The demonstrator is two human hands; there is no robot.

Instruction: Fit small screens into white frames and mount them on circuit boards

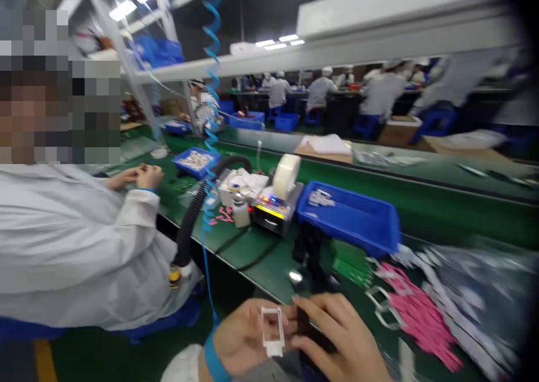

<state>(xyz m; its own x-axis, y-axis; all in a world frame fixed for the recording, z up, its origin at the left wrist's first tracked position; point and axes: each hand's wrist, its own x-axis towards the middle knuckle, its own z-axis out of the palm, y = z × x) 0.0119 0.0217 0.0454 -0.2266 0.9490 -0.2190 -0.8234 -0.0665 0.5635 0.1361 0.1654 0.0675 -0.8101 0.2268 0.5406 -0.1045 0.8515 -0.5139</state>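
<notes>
My left hand [242,337], with a blue wristband [214,359], holds a white rectangular plastic frame [273,331] upright between its fingers. My right hand [341,337] grips a dark flat object [314,328] close beside the frame, and its edge is partly hidden by my fingers. I cannot tell exactly what that object is. Beyond my right hand, pink strips [421,320] lie in a heap on the green bench top [269,269], with a few white frames [381,306] at their edge.
A blue tray of small parts [347,216] and a tape dispenser [286,194] stand ahead. A black corrugated hose [197,219] and a blue coiled cord [210,90] hang down. A co-worker in a white coat [71,241] sits at my left. Other workers line benches behind.
</notes>
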